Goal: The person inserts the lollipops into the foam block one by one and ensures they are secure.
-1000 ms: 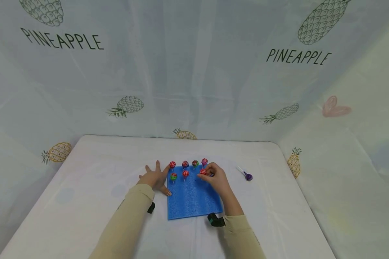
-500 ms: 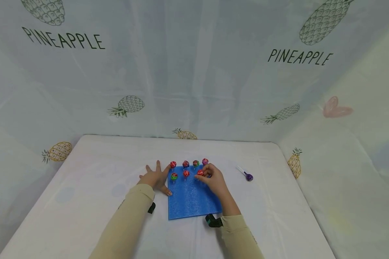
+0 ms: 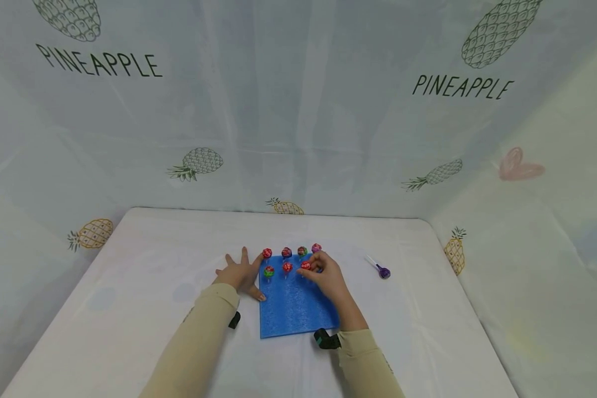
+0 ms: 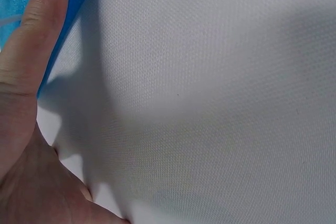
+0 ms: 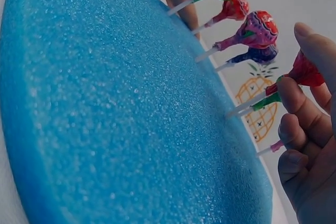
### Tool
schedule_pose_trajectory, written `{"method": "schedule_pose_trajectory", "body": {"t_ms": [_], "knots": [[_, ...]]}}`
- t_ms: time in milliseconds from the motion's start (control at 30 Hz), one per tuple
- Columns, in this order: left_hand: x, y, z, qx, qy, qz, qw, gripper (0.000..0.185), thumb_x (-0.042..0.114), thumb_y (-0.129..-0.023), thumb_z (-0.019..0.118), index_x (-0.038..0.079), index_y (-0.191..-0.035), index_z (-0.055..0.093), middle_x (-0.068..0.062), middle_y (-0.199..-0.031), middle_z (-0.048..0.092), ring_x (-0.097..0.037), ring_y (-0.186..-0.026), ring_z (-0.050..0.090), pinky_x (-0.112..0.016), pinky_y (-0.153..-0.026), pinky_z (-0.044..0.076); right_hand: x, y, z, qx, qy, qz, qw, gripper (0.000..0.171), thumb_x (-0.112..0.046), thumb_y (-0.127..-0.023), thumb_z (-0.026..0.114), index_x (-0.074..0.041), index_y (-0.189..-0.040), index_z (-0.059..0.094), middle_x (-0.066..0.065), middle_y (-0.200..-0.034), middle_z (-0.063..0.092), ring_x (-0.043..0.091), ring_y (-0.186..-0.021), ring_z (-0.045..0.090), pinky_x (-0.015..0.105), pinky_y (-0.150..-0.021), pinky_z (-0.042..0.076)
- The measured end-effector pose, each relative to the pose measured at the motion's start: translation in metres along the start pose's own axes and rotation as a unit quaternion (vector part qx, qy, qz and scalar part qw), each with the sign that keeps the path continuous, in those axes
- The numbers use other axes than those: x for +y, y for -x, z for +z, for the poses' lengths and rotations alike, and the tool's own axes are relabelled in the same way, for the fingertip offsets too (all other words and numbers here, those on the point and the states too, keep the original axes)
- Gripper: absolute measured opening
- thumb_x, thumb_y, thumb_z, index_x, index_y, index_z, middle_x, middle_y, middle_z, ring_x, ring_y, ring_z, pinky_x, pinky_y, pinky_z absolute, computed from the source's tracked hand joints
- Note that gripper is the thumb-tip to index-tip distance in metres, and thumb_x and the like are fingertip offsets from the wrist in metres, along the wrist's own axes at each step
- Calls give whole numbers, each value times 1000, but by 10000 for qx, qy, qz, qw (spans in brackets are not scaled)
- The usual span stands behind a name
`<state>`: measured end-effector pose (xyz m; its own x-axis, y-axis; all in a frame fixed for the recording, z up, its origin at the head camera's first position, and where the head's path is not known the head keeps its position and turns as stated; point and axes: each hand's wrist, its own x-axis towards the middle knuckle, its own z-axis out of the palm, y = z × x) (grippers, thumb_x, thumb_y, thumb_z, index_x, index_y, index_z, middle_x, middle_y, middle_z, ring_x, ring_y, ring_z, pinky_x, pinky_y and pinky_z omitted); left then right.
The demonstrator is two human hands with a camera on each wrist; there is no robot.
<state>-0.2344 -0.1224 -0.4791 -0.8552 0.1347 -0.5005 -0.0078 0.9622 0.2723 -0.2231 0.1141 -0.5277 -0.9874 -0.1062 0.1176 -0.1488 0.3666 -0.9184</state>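
In the head view my right hand (image 3: 328, 279) pinches a red-wrapped lollipop (image 3: 305, 265) between thumb and fingers over the blue foam board (image 3: 298, 309). The right wrist view has that red lollipop (image 5: 304, 73) with its white stick meeting the foam surface. My left hand (image 3: 239, 275) lies spread at the board's left edge, its thumb (image 4: 37, 35) on the foam and the other fingers on the table. Several wrapped lollipops stand upright in the foam in two rows, among them a green one (image 3: 268, 272) and a red one (image 3: 287, 267).
A purple lollipop (image 3: 383, 273) lies on the white table (image 3: 403, 331) right of the board, its stick pointing back and left. A pineapple-print curtain (image 3: 298, 110) hangs behind the table's far edge.
My right hand has shifted slightly left with the red lollipop, closer to the red one beside it in the front row. The left hand keeps its place on the board.
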Motion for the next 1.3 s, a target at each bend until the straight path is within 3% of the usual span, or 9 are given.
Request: {"method": "schedule_pose_trajectory", "body": {"t_ms": [533, 1300], "knots": [[-4, -8, 3, -94, 64, -5, 9999, 117, 45, -67, 87, 22, -158, 17, -26, -159, -5, -61, -137, -6, -80, -98, 11, 4, -1, 4, -75, 46, 95, 9999, 31, -22, -82, 81, -9, -92, 55, 0, -75, 56, 17, -69, 52, 26, -60, 44], [-3, -8, 4, 10, 7, 28, 10000, 118, 45, -65, 88, 20, -157, 19, -27, -159, -4, -63, -136, -4, -80, -97, 13, 11, -2, 10, -3, -268, 241, 9993, 30, -21, -82, 81, -8, -93, 55, 2, -77, 54, 17, -70, 51, 24, -60, 44]]}}
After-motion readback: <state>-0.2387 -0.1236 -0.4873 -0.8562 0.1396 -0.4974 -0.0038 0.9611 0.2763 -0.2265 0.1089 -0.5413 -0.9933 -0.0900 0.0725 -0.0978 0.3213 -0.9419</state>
